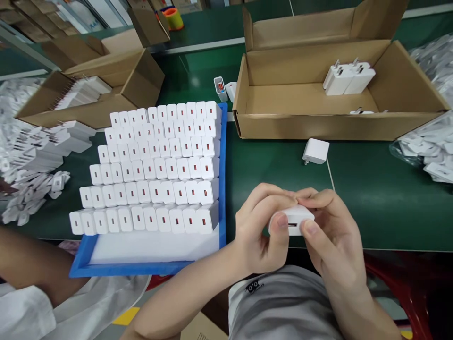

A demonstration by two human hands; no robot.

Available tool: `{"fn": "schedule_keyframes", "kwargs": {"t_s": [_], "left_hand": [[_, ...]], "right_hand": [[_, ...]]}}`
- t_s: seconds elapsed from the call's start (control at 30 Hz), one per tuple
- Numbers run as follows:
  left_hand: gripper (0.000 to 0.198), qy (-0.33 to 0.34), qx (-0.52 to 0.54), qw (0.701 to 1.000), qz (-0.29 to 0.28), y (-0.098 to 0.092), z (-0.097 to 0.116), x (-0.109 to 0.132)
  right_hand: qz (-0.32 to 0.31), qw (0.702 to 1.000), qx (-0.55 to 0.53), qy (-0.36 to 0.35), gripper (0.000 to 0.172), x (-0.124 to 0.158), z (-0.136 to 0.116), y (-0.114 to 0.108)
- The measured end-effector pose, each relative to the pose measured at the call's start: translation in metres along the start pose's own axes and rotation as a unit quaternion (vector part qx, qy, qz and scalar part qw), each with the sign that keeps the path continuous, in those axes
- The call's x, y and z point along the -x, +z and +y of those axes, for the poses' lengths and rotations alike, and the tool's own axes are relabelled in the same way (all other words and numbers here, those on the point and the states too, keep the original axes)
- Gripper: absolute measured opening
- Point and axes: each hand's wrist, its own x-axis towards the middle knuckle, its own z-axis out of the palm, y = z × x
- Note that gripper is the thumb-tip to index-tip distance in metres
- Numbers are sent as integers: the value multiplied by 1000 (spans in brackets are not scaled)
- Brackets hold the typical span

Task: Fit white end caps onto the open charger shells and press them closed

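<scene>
Both my hands hold one white USB charger [293,219] over the front edge of the green table. My left hand [264,231] grips its left side with thumb on the front face. My right hand [331,236] pinches its right side and top. The charger's orange USB port faces me. To the left, a blue tray [222,189] carries several rows of the same white chargers [155,174], ports toward me. Another loose charger [314,151] lies on the table beyond my hands.
An open cardboard box [318,125] at the back right holds a few chargers [348,78]. Bagged white parts [430,151] pile at the right edge. More boxes [106,80] and white parts [28,156] crowd the left. Another person's arm [31,264] rests at lower left.
</scene>
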Motion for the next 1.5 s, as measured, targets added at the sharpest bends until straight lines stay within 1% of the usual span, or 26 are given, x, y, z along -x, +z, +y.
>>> {"fn": "schedule_keyframes", "kwargs": {"t_s": [0.13, 0.23, 0.33, 0.4, 0.53, 0.77, 0.87, 1.0, 1.17, 1.37, 1.5], "left_hand": [[35, -41, 32, 998, -41, -3, 1, 1], [42, -73, 31, 995, -55, -4, 0, 2], [46, -91, 58, 992, -71, -4, -1, 2], [46, -89, 76, 990, -78, -4, -2, 1], [46, -65, 78, 992, -78, -4, -2, 0], [46, -83, 97, 989, -80, -3, -1, 2], [46, -82, 83, 990, -82, -4, -1, 2], [44, -55, 43, 994, -85, -3, -1, 1], [40, -34, 24, 997, -66, -1, -2, 3], [35, -60, 20, 997, -52, -1, -1, 5], [39, -91, 58, 992, -69, -3, -2, 4]], "right_hand": [[-9, 1000, 8, -18, 12, 1, -5, -6], [13, 999, 28, -37, 15, 2, -7, -10], [19, 998, 46, -49, 17, 3, -9, -13], [18, 997, 56, -56, 19, 4, -9, -14], [20, 995, 69, -76, 22, 5, -8, -15], [25, 993, 78, -86, 24, 6, -5, -14], [30, 992, 86, -85, 23, 7, -4, -14], [34, 990, 105, -84, 21, 9, -2, -14], [26, 991, 93, -97, 22, 9, -1, -12], [29, 990, 83, -109, 19, 6, 1, -8], [9, 992, 77, -99, 22, 5, 6, -13]]}}
